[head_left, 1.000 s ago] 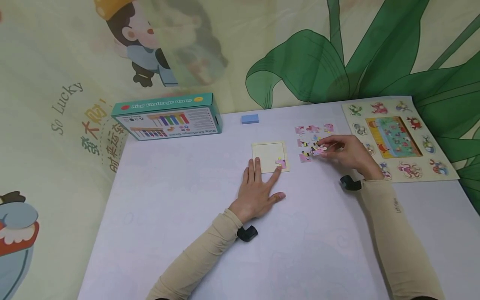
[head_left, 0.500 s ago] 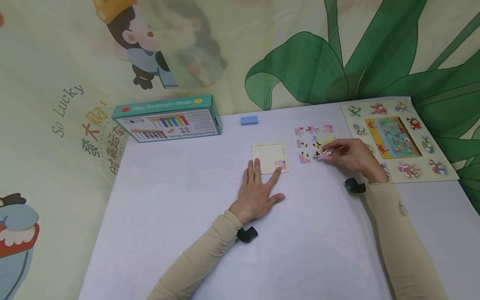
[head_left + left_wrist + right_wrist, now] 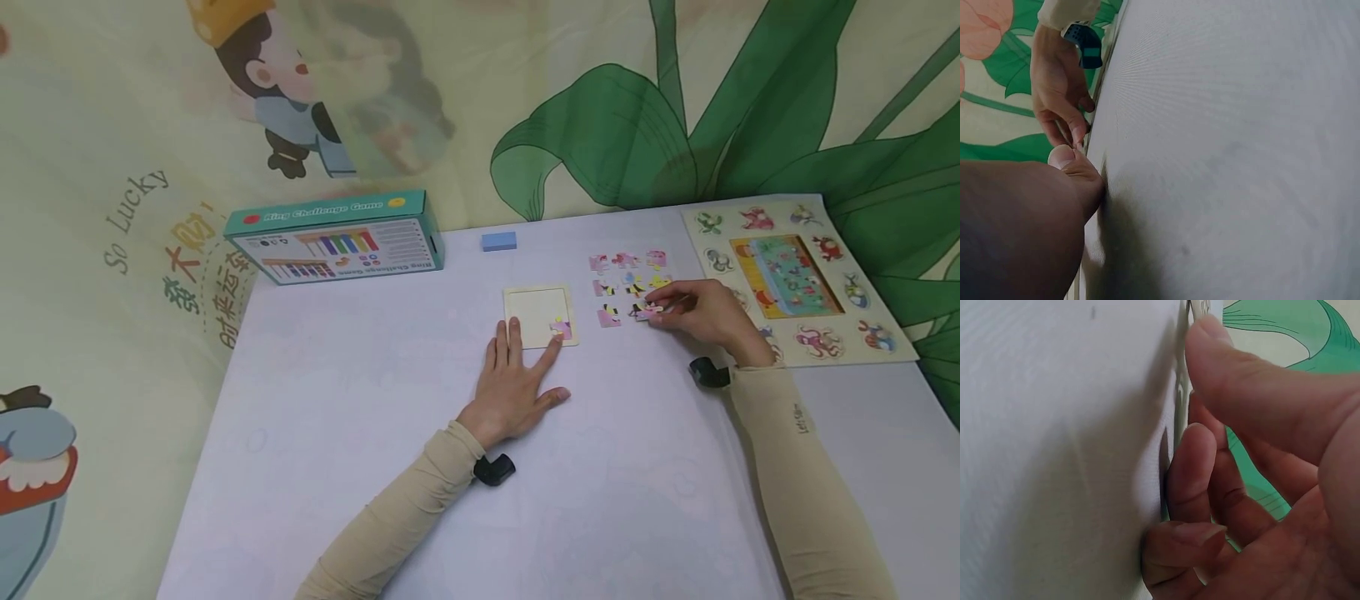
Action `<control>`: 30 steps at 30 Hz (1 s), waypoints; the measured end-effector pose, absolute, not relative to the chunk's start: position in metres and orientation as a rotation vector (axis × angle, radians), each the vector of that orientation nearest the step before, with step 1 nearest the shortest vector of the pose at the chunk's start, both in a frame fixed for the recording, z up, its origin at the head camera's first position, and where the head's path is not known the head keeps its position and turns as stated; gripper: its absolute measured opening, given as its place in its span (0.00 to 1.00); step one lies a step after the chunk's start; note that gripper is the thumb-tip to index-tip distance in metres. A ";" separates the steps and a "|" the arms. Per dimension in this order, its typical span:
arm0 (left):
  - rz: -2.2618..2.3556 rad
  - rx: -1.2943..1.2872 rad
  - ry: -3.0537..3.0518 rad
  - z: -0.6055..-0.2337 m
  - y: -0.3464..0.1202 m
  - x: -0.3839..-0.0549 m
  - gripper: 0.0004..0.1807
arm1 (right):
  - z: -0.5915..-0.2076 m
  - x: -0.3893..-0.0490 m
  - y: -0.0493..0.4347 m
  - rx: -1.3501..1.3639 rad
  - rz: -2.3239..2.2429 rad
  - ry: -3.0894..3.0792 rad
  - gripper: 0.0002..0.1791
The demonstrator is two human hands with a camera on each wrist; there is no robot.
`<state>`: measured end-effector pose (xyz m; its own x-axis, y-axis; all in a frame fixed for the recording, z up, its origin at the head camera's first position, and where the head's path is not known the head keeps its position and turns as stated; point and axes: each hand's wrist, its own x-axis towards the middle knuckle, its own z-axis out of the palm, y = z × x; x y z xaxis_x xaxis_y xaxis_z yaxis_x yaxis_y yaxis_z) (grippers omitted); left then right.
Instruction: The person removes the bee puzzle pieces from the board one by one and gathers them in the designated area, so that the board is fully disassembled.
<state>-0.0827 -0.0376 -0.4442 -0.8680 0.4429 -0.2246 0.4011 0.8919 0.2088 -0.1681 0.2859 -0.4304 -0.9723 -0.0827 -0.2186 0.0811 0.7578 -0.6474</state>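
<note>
My left hand (image 3: 510, 387) lies palm down with spread, straight fingers, its fingertips on the near edge of a small square puzzle tray (image 3: 534, 290). In the tray's near right corner sits one pink and yellow puzzle piece (image 3: 560, 327), the index fingertip at its lower edge. To the right, my right hand (image 3: 701, 315) pinches a pink and black puzzle piece (image 3: 643, 311) between thumb and fingers, low over the table. This piece is at the near right of several loose pieces laid in rows, among them a pink corner piece (image 3: 609, 316). The fingers partly cover the right-hand pieces.
A large board with sea-animal pictures (image 3: 757, 218) lies at the right, partly under the right forearm. A blue block (image 3: 499, 241) is at the table's back edge. A green Ring Challenge Game box (image 3: 337, 237) stands at the back left, before a printed cloth backdrop.
My right hand has moved slightly right and toward me with its piece, bringing it in line with the nearest row. The left hand and tray have stayed in place.
</note>
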 end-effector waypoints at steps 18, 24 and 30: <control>0.249 0.656 2.810 -0.446 -0.039 -0.083 0.41 | -0.431 -0.167 0.285 -0.056 -0.999 2.739 0.22; 0.263 0.660 2.804 -0.446 -0.039 -0.083 0.41 | -0.427 -0.166 0.284 -0.083 -1.003 2.749 0.22; 0.268 0.663 2.806 -0.446 -0.041 -0.083 0.40 | -0.419 -0.166 0.271 -0.155 -1.059 2.783 0.20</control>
